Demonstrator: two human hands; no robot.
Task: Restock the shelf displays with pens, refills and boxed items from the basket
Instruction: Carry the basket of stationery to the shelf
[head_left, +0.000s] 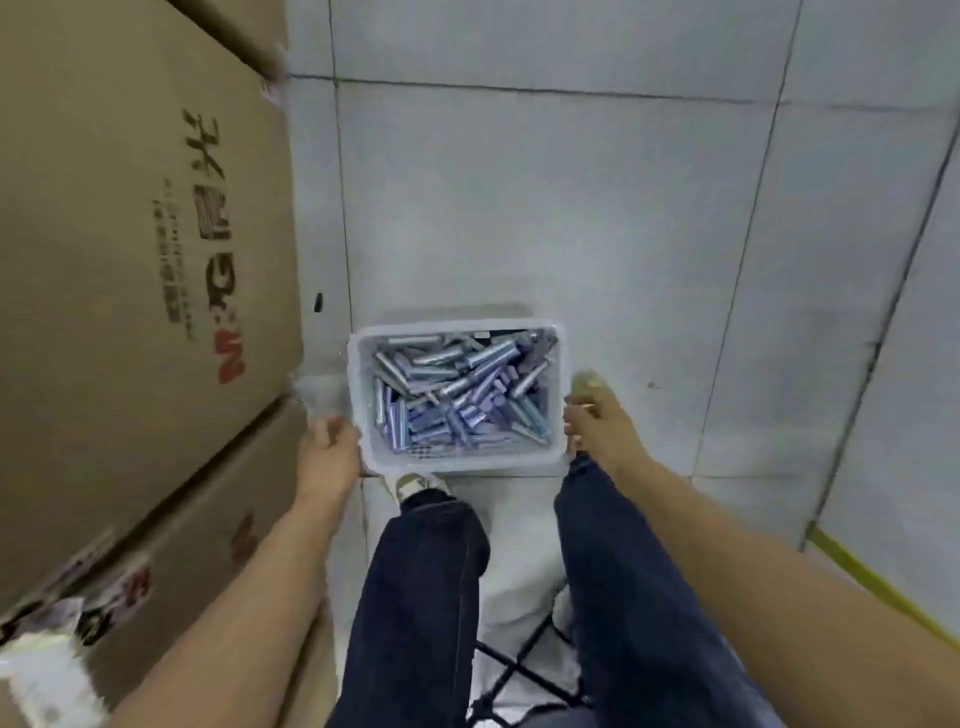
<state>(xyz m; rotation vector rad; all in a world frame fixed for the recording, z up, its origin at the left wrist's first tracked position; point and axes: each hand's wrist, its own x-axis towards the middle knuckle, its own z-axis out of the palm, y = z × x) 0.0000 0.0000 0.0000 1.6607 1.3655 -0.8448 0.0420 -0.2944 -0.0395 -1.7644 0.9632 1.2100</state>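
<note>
A white plastic basket (358, 364) sits low over the tiled floor in front of my feet. It is full of several blue and purple pens and refill packs (462, 395), lying jumbled. My left hand (332, 447) grips the basket's near left corner. My right hand (597, 421) is against the basket's right rim with its fingers curled over the edge; the fingertips are blurred. No shelf display is in view.
Stacked brown cardboard cartons (130, 234) with red and black printing fill the left side, close to the basket. Grey floor tiles (623, 208) spread ahead and to the right. A yellow strip (883, 587) runs at the lower right. A folding stool's black frame (524, 670) shows between my legs.
</note>
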